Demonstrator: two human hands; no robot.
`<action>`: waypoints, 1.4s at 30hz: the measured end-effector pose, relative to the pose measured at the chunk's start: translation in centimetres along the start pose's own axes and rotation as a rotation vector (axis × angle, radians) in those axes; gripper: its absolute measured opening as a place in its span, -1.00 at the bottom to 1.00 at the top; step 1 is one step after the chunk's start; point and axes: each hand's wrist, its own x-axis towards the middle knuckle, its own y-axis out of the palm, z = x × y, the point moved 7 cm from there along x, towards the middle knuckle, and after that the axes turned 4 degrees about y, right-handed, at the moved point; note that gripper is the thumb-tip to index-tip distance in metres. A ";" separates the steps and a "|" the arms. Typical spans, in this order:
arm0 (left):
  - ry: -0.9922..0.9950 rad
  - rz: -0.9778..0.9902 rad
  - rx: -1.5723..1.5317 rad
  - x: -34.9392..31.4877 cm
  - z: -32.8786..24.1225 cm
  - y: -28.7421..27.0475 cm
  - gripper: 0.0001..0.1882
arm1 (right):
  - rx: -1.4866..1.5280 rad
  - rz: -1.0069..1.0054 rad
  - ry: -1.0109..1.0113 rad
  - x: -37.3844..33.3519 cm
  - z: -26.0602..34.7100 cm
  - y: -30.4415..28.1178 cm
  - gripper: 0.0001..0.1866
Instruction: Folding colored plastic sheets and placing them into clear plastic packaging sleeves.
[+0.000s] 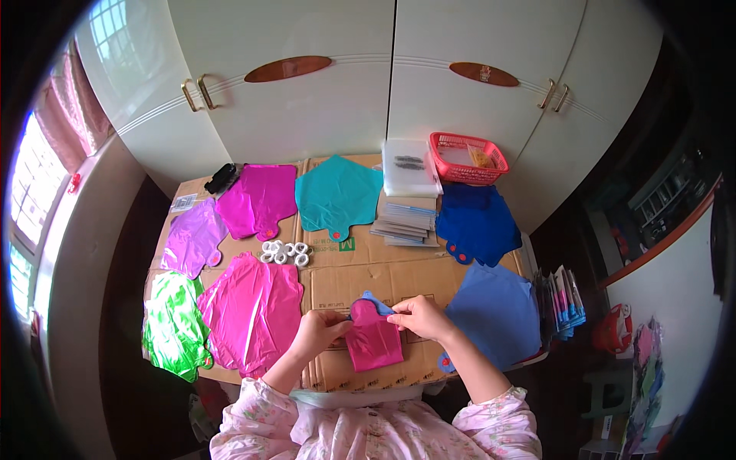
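At the table's near middle, I hold a folded magenta foil balloon point(376, 346) by its upper edge, its rounded tab pointing away from me. My left hand point(325, 330) pinches the left corner, thumb against fingers. On the right corner, my right hand point(418, 317) has the same kind of pinch. A bit of light blue foil point(371, 298) shows behind the tab; whether it is a separate balloon I cannot tell. Flat pink balloons point(253, 314) lie left of my left hand. Blue balloons point(494, 314) lie right of my right forearm.
Cardboard point(345, 280) covers the table. Around it lie green point(175, 322), lilac point(193, 236), purple point(261, 199), teal point(337, 192) and dark blue balloons point(479, 222), white ribbon rolls point(285, 252), stacked cards point(406, 222), transparent bags point(410, 172), a red basket point(469, 157) and upright packets point(563, 303).
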 end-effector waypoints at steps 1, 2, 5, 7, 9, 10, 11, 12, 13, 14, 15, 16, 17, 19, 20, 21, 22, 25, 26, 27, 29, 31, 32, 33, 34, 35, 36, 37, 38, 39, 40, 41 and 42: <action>-0.012 0.005 0.064 0.2 0.2 -0.3 -0.78 | 0.082 0.046 0.002 0.3 -0.4 0.3 -0.82; -0.023 0.009 0.129 0.4 0.3 -0.5 -0.77 | 0.163 0.091 0.005 0.8 -1.2 0.6 -0.81; -0.031 -0.008 -0.032 0.2 0.4 -0.6 -0.79 | 0.449 0.186 0.024 0.9 -1.8 0.8 -0.80; 0.000 -0.001 -0.059 0.3 0.8 -0.6 -0.79 | 0.554 0.213 0.028 0.8 -2.1 0.8 -0.80; 0.032 0.003 -0.076 0.3 1.3 -0.5 -0.80 | 0.560 0.218 0.019 0.7 -2.4 0.9 -0.79; 0.048 0.003 -0.080 0.4 1.6 -0.5 -0.81 | 0.544 0.191 0.013 0.8 -2.6 0.9 -0.80; 0.065 0.002 -0.083 0.4 1.7 -0.5 -0.81 | 0.527 0.164 0.007 0.9 -2.7 0.9 -0.81; 0.067 -0.002 -0.085 0.4 1.6 -0.5 -0.82 | 0.511 0.134 0.001 1.0 -2.8 0.9 -0.83; 0.070 -0.007 -0.087 0.4 1.4 -0.4 -0.82 | 0.479 0.096 -0.012 1.0 -2.8 0.9 -0.84; 0.073 -0.012 -0.089 0.3 1.3 -0.4 -0.83 | 0.446 0.059 -0.024 1.0 -2.8 0.8 -0.85; 0.070 -0.018 -0.088 0.2 1.1 -0.4 -0.83 | 0.413 0.025 -0.037 1.0 -2.7 0.9 -0.86; 0.068 -0.025 -0.087 0.1 0.9 -0.4 -0.83 | 0.433 -0.022 -0.078 0.9 -2.4 0.8 -0.87; 0.066 -0.031 -0.086 0.0 0.8 -0.4 -0.83 | 0.453 -0.070 -0.119 0.7 -1.9 0.7 -0.87; 0.062 -0.031 -0.082 -0.1 0.3 -0.4 -0.83 | 0.450 -0.090 -0.172 0.5 -1.5 0.6 -0.86; 0.061 -0.030 -0.080 -0.1 0.2 -0.4 -0.83 | 0.429 -0.064 -0.183 0.6 -1.5 0.6 -0.84; 0.071 -0.032 -0.068 -0.1 0.2 -0.4 -0.83 | 0.408 -0.037 -0.196 0.6 -1.5 0.7 -0.83; 0.082 -0.034 -0.055 0.0 0.2 -0.3 -0.83 | 0.349 -0.030 -0.225 0.7 -1.5 0.8 -0.82; 0.091 -0.036 -0.013 -0.1 -0.1 -0.3 -0.83 | 0.162 -0.027 -0.254 1.1 -1.8 0.9 -0.79; 0.090 -0.036 0.001 -0.1 -0.2 -0.3 -0.83 | 0.095 -0.037 -0.227 1.2 -2.0 0.7 -0.78; 0.104 -0.053 0.030 -0.1 -0.2 -0.4 -0.83 | 0.027 -0.045 -0.202 1.3 -2.0 0.5 -0.77; 0.131 -0.088 0.087 0.1 -0.1 -0.4 -0.82 | -0.015 -0.071 -0.176 1.4 -1.6 0.4 -0.77; 0.135 -0.105 0.176 0.1 -1.2 -0.4 -0.80 | -0.018 -0.115 -0.177 1.6 -1.4 0.2 -0.78; 0.137 -0.113 0.220 0.1 -1.5 -0.4 -0.79 | -0.001 -0.145 -0.192 1.7 -1.4 0.1 -0.78; 0.137 -0.117 0.236 0.2 -1.5 -0.4 -0.79 | 0.017 -0.174 -0.210 1.7 -1.3 0.0 -0.79; 0.138 -0.120 0.252 0.3 -1.3 -0.5 -0.78 | 0.005 -0.182 -0.206 1.8 -1.4 0.1 -0.79; 0.138 -0.123 0.268 0.5 -1.1 -0.5 -0.77 | -0.007 -0.190 -0.202 1.9 -1.6 0.2 -0.80; 0.153 -0.125 0.281 0.6 -1.0 -0.4 -0.77 | -0.019 -0.198 -0.196 2.0 -1.9 0.3 -0.80; 0.169 -0.126 0.294 0.7 -0.8 -0.4 -0.77 | 0.058 -0.157 -0.133 2.2 -2.5 0.5 -0.82; 0.184 -0.127 0.307 0.7 -0.8 -0.4 -0.76 | 0.135 -0.116 -0.071 2.5 -3.2 0.7 -0.83; 0.177 -0.125 0.285 0.7 -0.8 -0.4 -0.78 | 0.212 -0.074 -0.007 2.6 -3.8 1.0 -0.84; 0.169 -0.123 0.263 0.6 -1.0 -0.4 -0.80 | 0.217 -0.068 -0.012 2.5 -3.8 0.9 -0.84; 0.161 -0.120 0.241 0.6 -1.0 -0.4 -0.82 | 0.222 -0.062 -0.016 2.4 -3.6 0.8 -0.84; 0.169 -0.122 0.241 0.6 -0.9 -0.4 -0.82 | 0.228 -0.056 -0.022 2.4 -3.5 0.8 -0.83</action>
